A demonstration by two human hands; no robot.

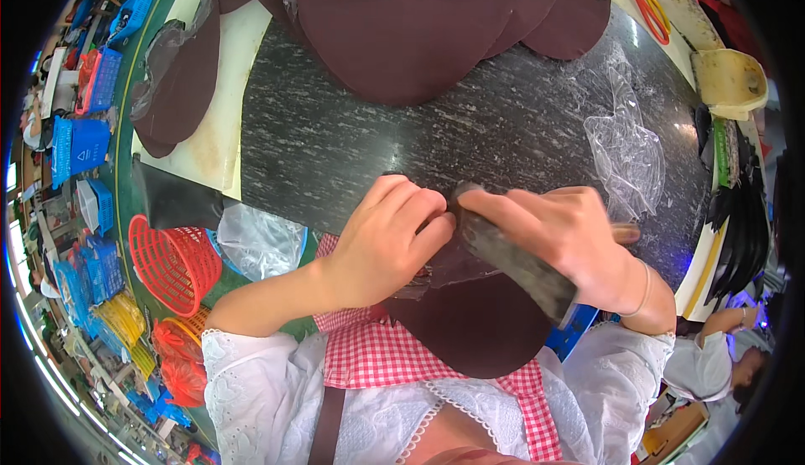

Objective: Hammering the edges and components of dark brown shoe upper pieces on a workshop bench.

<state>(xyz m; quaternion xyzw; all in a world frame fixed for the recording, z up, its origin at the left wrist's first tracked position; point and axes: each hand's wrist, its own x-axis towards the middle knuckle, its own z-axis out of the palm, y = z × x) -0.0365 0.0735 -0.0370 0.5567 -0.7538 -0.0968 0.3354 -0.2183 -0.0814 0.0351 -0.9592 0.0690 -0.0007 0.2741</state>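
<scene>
My left hand (381,234) is closed at the table's near edge, its fingertips pinching the upper part of a dark brown rounded sheet piece (470,327). That piece hangs over the edge toward my checked apron. My right hand (566,226) is wrapped round a long, flat, mottled grey tool (524,264), slanted down to the right across the piece. A rounded wooden end (625,233) shows beside this hand; whether it belongs to the tool I cannot tell. The fingertips of both hands almost meet, and what lies between them is hidden.
Large rounded brown pieces (402,33) overlap at the table's far side, with more (180,83) at the left. Crumpled clear plastic film (625,150) lies on the dark tabletop (335,129). A red basket (174,268) stands left; black strips (738,213) and a yellowish bin (731,79) are right.
</scene>
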